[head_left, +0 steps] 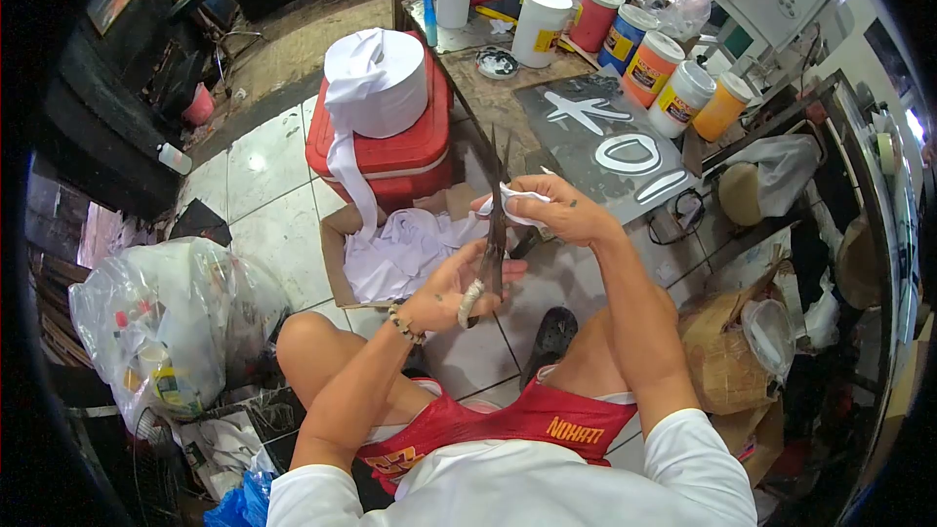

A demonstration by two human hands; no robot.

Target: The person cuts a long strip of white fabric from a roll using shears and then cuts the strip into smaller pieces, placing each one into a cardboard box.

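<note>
My left hand (451,285) is closed around the handles of large dark scissors (496,232), one handle wrapped in pale cord. The blades point up and away from me and look slightly parted at the tips. My right hand (566,212) pinches a white fabric piece (527,207) against the scissors, near the middle. Beyond my left hand, a cardboard box (333,252) holds heaped white fabric strip (405,252). That strip runs up to a big white roll (395,93) on a red cooler (383,158).
Several paint jars (652,68) stand on the table to the right, behind a dark board (605,127) with white painted shapes. A clear plastic bag (176,322) of containers sits at the left. At the right are a brown paper-wrapped bundle (727,351) and cluttered shelving.
</note>
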